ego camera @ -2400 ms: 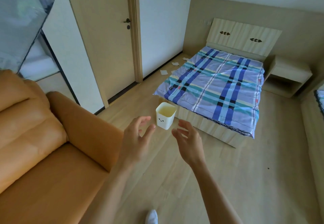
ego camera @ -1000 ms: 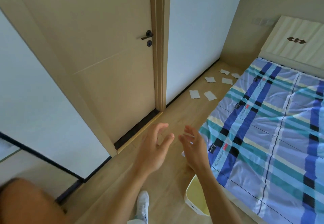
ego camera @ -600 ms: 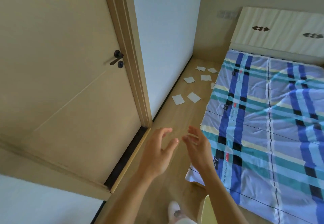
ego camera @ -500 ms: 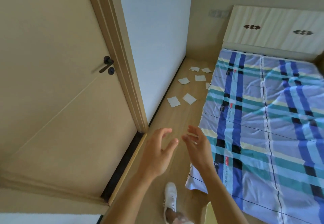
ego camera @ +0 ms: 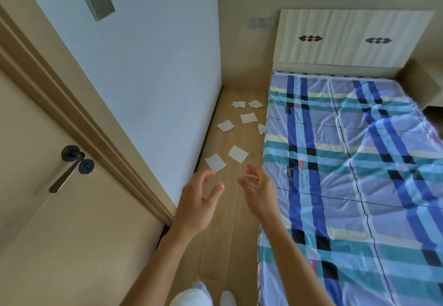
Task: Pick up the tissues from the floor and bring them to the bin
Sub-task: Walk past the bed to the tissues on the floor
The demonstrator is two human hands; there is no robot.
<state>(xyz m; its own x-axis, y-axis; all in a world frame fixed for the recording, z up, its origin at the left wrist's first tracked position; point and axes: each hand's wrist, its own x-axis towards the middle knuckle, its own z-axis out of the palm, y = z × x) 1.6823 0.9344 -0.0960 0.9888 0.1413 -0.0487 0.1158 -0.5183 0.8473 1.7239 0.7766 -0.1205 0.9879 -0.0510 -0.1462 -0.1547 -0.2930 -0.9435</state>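
Several white tissues lie scattered on the wooden floor strip between the wall and the bed. The two nearest tissues [ego camera: 215, 162] [ego camera: 238, 154] lie just beyond my fingertips; others [ego camera: 225, 126] [ego camera: 248, 118] [ego camera: 238, 104] sit farther toward the headboard. My left hand [ego camera: 200, 201] and my right hand [ego camera: 259, 192] are held out in front of me above the floor, fingers apart, holding nothing. The bin is out of view.
A bed with a blue plaid sheet [ego camera: 354, 174] fills the right side. A closed door with a dark handle [ego camera: 69, 164] and its frame stand on the left, then a pale wall [ego camera: 153, 71]. The floor strip [ego camera: 230, 233] is narrow.
I have walked from the sofa past the bin into the gap beside the bed. The tissues are now much closer, the bin has dropped out of view, and both hands stay empty.
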